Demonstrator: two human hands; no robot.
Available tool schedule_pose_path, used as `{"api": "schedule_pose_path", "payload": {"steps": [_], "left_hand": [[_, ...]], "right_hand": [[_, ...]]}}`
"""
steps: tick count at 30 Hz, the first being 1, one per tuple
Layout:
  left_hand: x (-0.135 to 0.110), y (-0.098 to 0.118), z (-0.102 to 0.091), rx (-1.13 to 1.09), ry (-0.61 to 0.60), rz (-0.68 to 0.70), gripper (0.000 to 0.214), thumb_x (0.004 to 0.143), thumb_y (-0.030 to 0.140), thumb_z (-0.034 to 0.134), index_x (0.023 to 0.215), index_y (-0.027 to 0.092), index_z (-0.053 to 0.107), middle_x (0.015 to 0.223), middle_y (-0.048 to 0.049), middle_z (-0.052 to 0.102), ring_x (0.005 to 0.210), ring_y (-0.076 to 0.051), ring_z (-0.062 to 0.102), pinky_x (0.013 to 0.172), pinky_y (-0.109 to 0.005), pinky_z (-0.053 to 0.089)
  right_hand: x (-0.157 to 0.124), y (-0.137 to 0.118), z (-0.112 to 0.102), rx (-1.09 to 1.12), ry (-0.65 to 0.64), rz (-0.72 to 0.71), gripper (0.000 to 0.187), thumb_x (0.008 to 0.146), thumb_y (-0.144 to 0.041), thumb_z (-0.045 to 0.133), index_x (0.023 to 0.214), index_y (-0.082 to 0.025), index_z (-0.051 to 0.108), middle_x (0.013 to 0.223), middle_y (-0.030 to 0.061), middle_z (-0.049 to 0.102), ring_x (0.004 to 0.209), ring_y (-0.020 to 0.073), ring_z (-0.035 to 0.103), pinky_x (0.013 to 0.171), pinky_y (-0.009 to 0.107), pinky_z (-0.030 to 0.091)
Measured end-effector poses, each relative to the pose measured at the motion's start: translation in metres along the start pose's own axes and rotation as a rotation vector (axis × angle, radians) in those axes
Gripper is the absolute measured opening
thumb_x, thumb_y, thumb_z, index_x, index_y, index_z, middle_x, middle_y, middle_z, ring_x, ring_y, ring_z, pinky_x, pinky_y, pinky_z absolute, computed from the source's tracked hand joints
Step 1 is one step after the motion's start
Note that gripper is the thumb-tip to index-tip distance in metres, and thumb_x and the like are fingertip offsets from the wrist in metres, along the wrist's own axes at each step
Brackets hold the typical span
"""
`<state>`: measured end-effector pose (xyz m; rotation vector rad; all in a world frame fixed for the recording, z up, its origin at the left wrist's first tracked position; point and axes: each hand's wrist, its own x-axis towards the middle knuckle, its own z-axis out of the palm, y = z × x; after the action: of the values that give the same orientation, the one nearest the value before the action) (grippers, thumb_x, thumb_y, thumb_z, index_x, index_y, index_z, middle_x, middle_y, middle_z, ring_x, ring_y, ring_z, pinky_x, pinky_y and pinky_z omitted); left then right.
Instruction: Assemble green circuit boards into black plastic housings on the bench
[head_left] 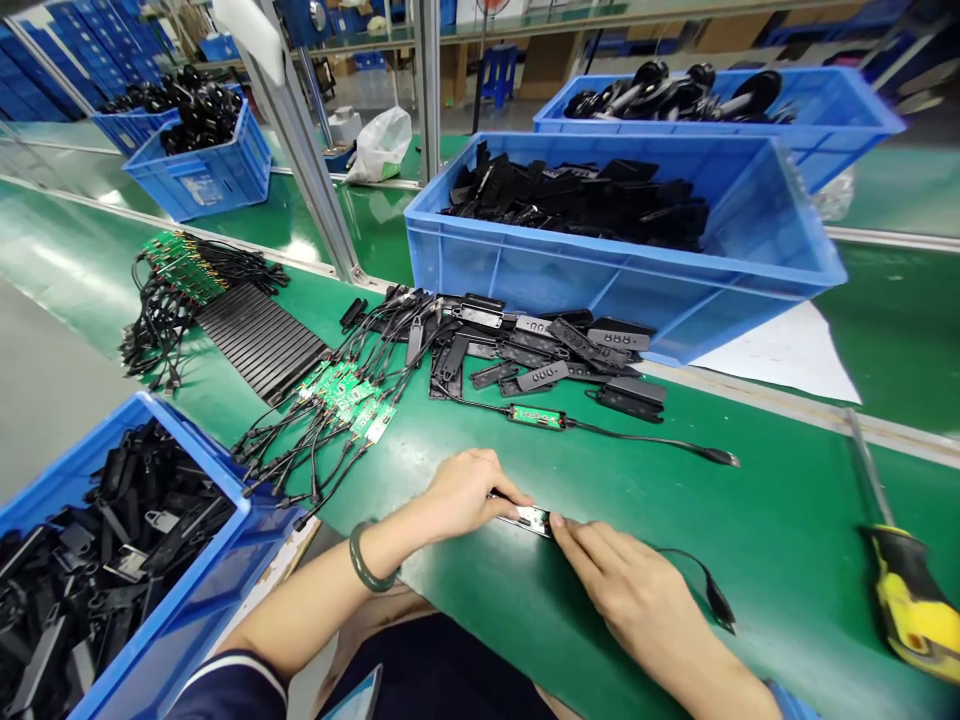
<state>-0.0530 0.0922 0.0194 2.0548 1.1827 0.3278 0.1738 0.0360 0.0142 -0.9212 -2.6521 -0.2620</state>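
Observation:
Close to the table's near edge, my left hand [466, 492] grips the left end of a small circuit board [534, 519], thumb and fingers closed on it. My right hand [626, 572] presses its fingertips on the board's right end. Whether the board lies in a black shell is mostly hidden by my fingers. From under my right hand a black cable [705, 575] runs out to a plug on the table. Just beyond lies another green board [537, 416] in a black shell, with cables at both ends.
Black plastic shells [540, 350] are heaped before a large blue bin [622, 285]. Left of them lie cabled green boards [349, 395] and a row of black shells [261, 340]. A blue bin of black parts [240, 500] stands at left, a yellow-black screwdriver [911, 600] at right.

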Motion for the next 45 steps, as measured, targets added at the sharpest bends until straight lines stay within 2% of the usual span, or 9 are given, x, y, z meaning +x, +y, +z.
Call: {"api": "schedule_pose_path", "payload": {"steps": [3,5,9,14,19,24,33,39,45], "left_hand": [[0.001,0.001,-0.002,0.007,-0.018,0.007,0.019,0.080,0.028,0.077,0.099,0.030,0.078,0.082,-0.0018,0.068,0.083,-0.017,0.063,0.071,-0.024,0.044],[0.003,0.002,-0.004,0.014,-0.020,0.009,0.019,0.080,0.029,0.077,0.099,0.030,0.078,0.080,-0.0016,0.068,0.083,-0.017,0.063,0.073,-0.024,0.045],[0.001,0.004,-0.009,-0.020,-0.015,0.022,0.022,0.079,0.026,0.078,0.101,0.025,0.077,0.083,-0.0018,0.069,0.082,-0.017,0.064,0.076,-0.025,0.047],[-0.014,0.004,-0.028,-0.180,-0.003,-0.041,0.050,0.065,0.009,0.082,0.113,0.020,0.069,0.098,-0.0034,0.071,0.089,-0.016,0.066,0.073,-0.022,0.052],[-0.026,0.003,-0.036,-0.185,0.058,-0.155,0.016,0.078,0.007,0.068,0.087,0.018,0.075,0.083,-0.0013,0.076,0.078,-0.015,0.070,0.075,-0.022,0.053],[-0.029,0.000,-0.022,-0.120,0.185,-0.118,0.015,0.084,0.013,0.067,0.091,0.021,0.078,0.086,0.0000,0.078,0.077,-0.016,0.071,0.074,-0.023,0.053],[-0.044,-0.016,0.001,0.187,0.364,0.258,0.020,0.096,0.020,0.056,0.092,0.018,0.075,0.080,-0.0036,0.075,0.069,-0.014,0.066,0.066,-0.024,0.053],[-0.048,-0.004,0.015,0.766,0.488,0.396,0.022,0.097,0.011,0.048,0.090,0.012,0.069,0.069,-0.0040,0.066,0.061,-0.014,0.058,0.053,-0.024,0.046],[-0.050,0.002,0.021,1.097,0.438,0.576,0.022,0.091,0.001,0.045,0.102,-0.001,0.063,0.080,-0.0151,0.068,0.070,-0.019,0.063,0.053,-0.028,0.046]], "right_hand": [[0.003,0.008,-0.003,0.120,-0.103,0.058,0.038,0.097,-0.009,0.034,0.103,-0.014,0.070,0.078,0.0081,0.069,0.065,0.0179,0.064,0.056,0.028,0.052],[0.005,0.013,-0.002,0.260,-0.129,0.146,0.030,0.099,-0.019,0.041,0.107,-0.019,0.070,0.094,0.0082,0.071,0.078,0.0186,0.068,0.063,0.029,0.056],[0.008,0.005,0.008,0.432,0.001,0.315,0.035,0.098,-0.033,0.050,0.128,-0.017,0.057,0.114,0.0119,0.068,0.101,0.0228,0.065,0.082,0.034,0.057],[0.013,-0.010,0.021,0.418,0.098,0.266,0.029,0.100,-0.020,0.042,0.119,-0.020,0.064,0.104,0.0095,0.070,0.091,0.0212,0.065,0.078,0.035,0.055],[0.011,-0.008,0.024,0.327,0.150,0.215,0.032,0.099,-0.016,0.041,0.113,-0.018,0.069,0.103,0.0120,0.071,0.087,0.0207,0.063,0.074,0.034,0.053],[0.011,-0.010,0.026,0.322,0.142,0.228,0.032,0.096,-0.011,0.043,0.113,-0.018,0.069,0.102,0.0114,0.071,0.088,0.0206,0.063,0.074,0.034,0.055],[0.011,-0.015,0.027,0.311,0.128,0.261,0.034,0.091,-0.005,0.046,0.113,-0.018,0.069,0.103,0.0110,0.070,0.089,0.0207,0.061,0.075,0.033,0.057],[0.012,-0.015,0.025,0.329,0.143,0.244,0.033,0.089,-0.002,0.046,0.110,-0.014,0.069,0.102,0.0121,0.070,0.089,0.0212,0.061,0.074,0.032,0.058],[0.013,-0.011,0.024,0.339,0.135,0.215,0.036,0.090,-0.003,0.043,0.111,-0.019,0.068,0.102,0.0103,0.070,0.087,0.0200,0.061,0.074,0.032,0.058]]}}
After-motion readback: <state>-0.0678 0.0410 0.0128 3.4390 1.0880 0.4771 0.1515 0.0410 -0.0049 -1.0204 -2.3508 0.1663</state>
